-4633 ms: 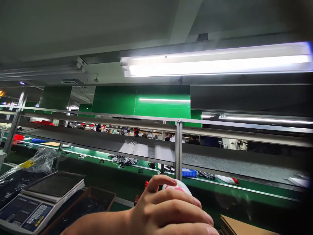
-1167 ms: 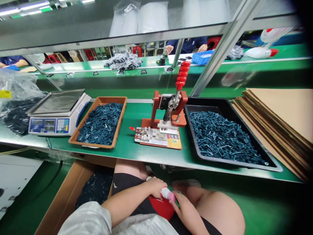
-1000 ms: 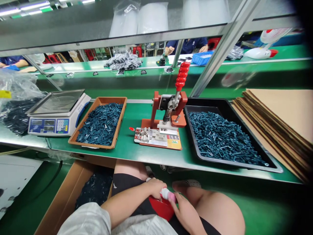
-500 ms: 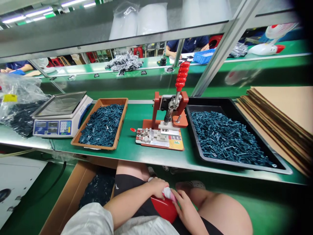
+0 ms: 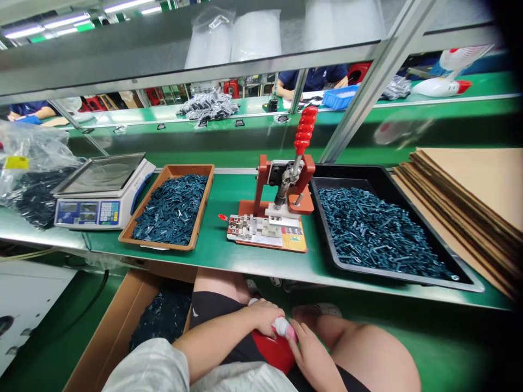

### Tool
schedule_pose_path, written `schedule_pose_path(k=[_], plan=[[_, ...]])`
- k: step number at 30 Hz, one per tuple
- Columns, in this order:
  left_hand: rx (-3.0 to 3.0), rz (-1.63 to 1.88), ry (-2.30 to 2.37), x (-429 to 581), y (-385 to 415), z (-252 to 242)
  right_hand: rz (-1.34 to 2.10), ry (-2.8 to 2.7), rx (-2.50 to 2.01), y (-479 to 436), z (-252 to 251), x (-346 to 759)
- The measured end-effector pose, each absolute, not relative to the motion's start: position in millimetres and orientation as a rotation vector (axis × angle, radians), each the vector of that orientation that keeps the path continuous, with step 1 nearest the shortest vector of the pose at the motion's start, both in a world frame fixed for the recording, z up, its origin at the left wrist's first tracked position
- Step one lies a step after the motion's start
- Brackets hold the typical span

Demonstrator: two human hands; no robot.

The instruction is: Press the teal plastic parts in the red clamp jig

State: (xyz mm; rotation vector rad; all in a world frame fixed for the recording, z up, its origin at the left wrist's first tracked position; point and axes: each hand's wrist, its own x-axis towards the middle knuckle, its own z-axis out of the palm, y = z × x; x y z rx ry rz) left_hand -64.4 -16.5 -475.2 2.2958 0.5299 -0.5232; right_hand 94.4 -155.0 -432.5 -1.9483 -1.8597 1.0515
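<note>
A white and pink tube-like thing (image 5: 281, 326) is held low over my lap, its exact kind unclear. My left hand (image 5: 263, 317) is closed around it, hiding its middle, and a pale end peeks out past the knuckles. At its pink end, my right hand (image 5: 305, 340) has its fingers curled against it. Beneath both hands shows a red stool seat (image 5: 272, 351). In front, on the green bench (image 5: 220, 188), stands a toggle press (image 5: 286, 179) with a red handle (image 5: 305, 130) raised upright; neither hand touches it.
Left of the press are a brown tray (image 5: 196, 239) of dark parts, a weighing scale (image 5: 102, 190) and a plastic bag (image 5: 36, 163). To the right lie a black tray (image 5: 355, 171) of similar parts and cardboard sheets (image 5: 478, 179). A cardboard box (image 5: 108, 321) sits below. Co-workers sit across.
Both hands stay together on the white and pink thing, which has shifted very slightly. The view has moved a little; the bench items stand as before.
</note>
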Motion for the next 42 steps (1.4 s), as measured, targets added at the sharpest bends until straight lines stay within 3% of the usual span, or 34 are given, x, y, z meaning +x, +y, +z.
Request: schedule_pose_path(k=[10,17,23,30,38,42], plan=[[2.334,-0.465,0.556,-68,-17,-466,0.879,-1.992,-1.889,-146,-437,96],[2.464,-0.246,0.728,-66,-22,-457,1.142,-1.507,-2.158,-133,-442,106],[2.361,-0.288,0.673,-67,-17,-451,0.766,-1.943,-2.04,-123,-426,107],[2.436,-0.172,0.81,-66,-30,-443,1.028,-1.653,-2.335,-109,-422,101],[2.268,-0.153,0.774,-66,-12,-442,0.825,-1.803,-2.128,-96,-408,104],[2.239,-0.176,0.816,-64,-16,-434,0.858,-1.778,-2.254,-94,-402,99]])
